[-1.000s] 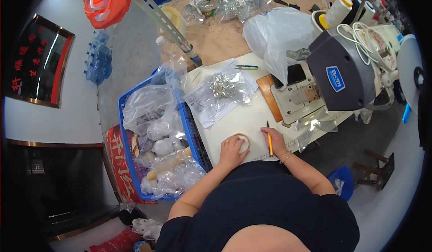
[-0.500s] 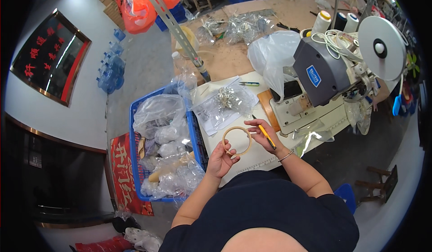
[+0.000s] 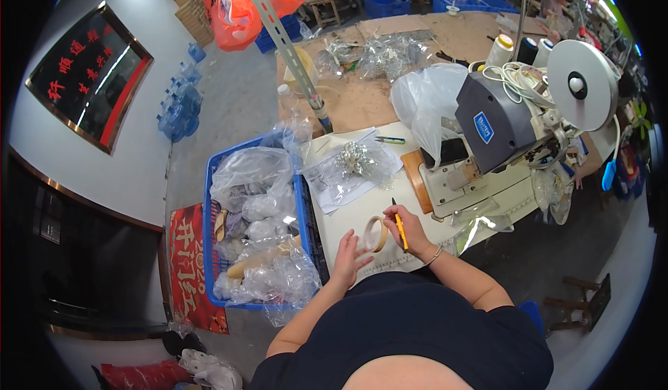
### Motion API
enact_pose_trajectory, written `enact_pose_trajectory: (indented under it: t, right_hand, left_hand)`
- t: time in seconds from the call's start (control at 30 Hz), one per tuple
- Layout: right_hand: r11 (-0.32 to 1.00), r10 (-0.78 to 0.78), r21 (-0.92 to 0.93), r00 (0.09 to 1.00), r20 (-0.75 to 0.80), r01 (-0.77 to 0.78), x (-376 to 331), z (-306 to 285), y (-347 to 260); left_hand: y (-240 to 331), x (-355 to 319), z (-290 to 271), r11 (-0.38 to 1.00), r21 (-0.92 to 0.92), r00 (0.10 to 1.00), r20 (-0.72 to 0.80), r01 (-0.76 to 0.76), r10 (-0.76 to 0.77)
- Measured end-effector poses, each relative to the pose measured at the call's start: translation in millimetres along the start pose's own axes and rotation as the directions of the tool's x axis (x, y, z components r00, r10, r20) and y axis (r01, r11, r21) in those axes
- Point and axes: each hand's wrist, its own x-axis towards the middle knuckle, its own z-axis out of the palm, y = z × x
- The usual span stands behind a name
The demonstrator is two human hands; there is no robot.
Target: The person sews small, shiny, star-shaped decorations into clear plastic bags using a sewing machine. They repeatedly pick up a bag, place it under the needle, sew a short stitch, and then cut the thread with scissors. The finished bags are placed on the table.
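A narrow tan ring [image 3: 383,240], which looks like a thin roll of tape, is tilted on edge between my hands above the white tabletop. My right hand [image 3: 416,234] is closed around a yellow pen-like tool [image 3: 400,230] with a dark tip pointing away from me. The ring's far right side meets the fingers of that same hand. Close to the ring's near left side, my left hand [image 3: 346,260] has its fingers stretched out and apart. Whether its fingertips touch the ring I cannot tell.
Left of the table stands a blue basket [image 3: 210,233] full of plastic-bagged items. A clear bag of shiny small pieces [image 3: 356,160] lies on papers ahead. At the right is a sewing machine [image 3: 490,122]; a slotted metal post [image 3: 282,42] rises beyond the basket.
My left hand has loosened its hold on the ring and its fingers have spread. The ring has turned more edge-on and shifted toward my right hand. The yellow tool is now more upright.
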Motion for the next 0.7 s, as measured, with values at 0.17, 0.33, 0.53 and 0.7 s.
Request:
enact_pose_trajectory:
  t: [0.17,0.33,0.53,0.7]
  right_hand:
    - [0.998,0.025,-0.051,0.999,-0.044,-0.027,-10,20,-1]
    - [0.928,-0.292,-0.208,0.951,0.104,0.308,-12,10,-14]
    - [0.963,-0.154,-0.251,0.967,-0.203,0.1,-1,-4,1]
    - [0.777,-0.238,-0.62,0.963,-0.128,0.109,-2,-13,-25]
  left_hand:
    - [26,3,30,0.762,0.608,0.975,0.147,-0.222,0.167]
    - [15,15,38,0.985,0.152,0.982,0.152,0.086,-0.109]
    - [29,25,26,0.957,0.116,0.906,0.308,0.267,-0.29]
    - [43,27,35,0.857,0.492,0.952,0.161,0.15,-0.259]
